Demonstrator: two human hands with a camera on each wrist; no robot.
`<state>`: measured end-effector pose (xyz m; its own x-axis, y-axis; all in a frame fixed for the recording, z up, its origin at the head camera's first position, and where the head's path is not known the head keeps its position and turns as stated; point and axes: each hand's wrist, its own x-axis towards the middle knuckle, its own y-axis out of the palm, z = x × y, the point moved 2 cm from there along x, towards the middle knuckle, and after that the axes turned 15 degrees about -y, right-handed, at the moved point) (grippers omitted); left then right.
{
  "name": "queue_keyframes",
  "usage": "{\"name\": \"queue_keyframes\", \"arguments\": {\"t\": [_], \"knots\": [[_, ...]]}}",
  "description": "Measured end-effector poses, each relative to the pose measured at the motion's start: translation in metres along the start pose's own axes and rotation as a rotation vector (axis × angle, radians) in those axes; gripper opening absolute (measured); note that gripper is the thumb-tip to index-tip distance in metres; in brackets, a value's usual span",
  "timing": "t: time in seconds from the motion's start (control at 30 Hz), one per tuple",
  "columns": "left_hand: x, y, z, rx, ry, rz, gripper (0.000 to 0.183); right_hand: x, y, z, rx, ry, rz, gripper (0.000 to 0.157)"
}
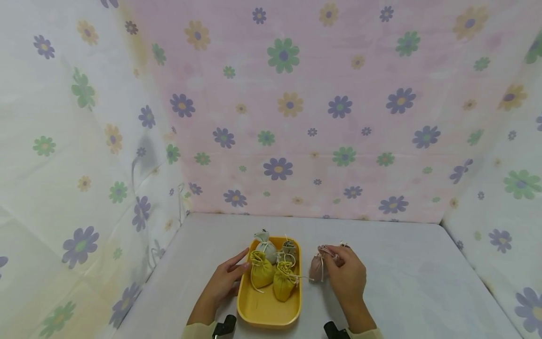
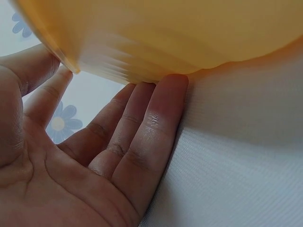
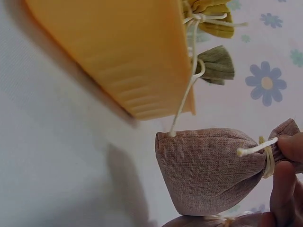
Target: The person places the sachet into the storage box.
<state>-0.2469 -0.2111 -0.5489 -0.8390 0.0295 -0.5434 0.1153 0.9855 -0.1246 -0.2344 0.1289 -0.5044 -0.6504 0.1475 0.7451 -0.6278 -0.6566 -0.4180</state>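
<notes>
My right hand (image 1: 348, 275) pinches the gathered neck of a mauve drawstring pouch (image 3: 213, 170) between thumb and fingers, just right of the tray. Part of a second mauve pouch (image 3: 208, 221) shows below it at the right wrist view's bottom edge. My left hand (image 1: 222, 282) rests against the left side of the yellow tray (image 1: 268, 318), its fingertips (image 2: 173, 85) touching the wall and rim. Inside the tray sit two mustard-yellow pouches (image 1: 261, 270), a pale grey one (image 1: 266, 250) and an olive-grey one (image 1: 289, 252), all tied with white cord.
The tray stands on a white-covered table (image 1: 406, 273). Flower-patterned cloth (image 1: 313, 103) walls the table in at the back and both sides. A white cord (image 3: 182, 106) from the tray's pouches hangs over the right rim.
</notes>
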Motion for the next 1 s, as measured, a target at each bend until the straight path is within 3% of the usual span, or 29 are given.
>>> {"name": "queue_keyframes", "arguments": {"t": [0.23,1.0], "knots": [[-0.003,0.001,0.0,0.002,-0.003,-0.004,0.07,0.006,-0.007,0.01,0.056,-0.015,-0.028,0.015],[0.001,0.0,0.004,0.026,0.014,-0.009,0.072,0.013,-0.021,0.046,0.291,0.032,0.026,0.013]]}}
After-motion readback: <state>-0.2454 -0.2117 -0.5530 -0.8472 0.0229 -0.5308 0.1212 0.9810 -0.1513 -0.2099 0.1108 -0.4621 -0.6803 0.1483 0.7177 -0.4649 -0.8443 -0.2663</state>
